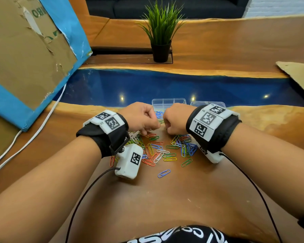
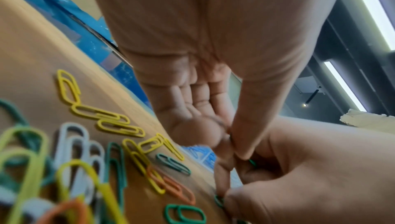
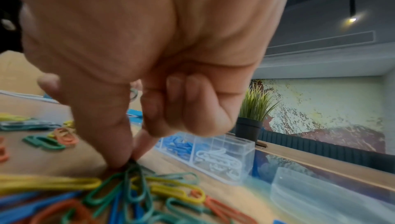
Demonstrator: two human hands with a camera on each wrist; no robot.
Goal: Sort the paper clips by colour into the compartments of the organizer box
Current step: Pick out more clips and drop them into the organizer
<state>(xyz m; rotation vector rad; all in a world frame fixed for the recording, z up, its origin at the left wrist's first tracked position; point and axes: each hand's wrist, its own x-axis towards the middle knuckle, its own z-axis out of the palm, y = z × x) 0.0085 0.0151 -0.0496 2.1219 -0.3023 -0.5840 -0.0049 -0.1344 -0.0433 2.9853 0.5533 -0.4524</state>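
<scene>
My right hand (image 3: 136,68) pinches a green wire paper clip (image 3: 133,175) off the pile, the clear plastic organizer box (image 3: 226,158) lying just far of it, while my left hand (image 2: 205,68) pinches another green clip (image 2: 253,162) alongside.

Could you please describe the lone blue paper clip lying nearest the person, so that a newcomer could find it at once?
Start at the wooden table and find the pile of paper clips below the two hands. Move from the pile toward the person: the blue paper clip lies alone on bare wood, angled, touching no other clip.
</scene>
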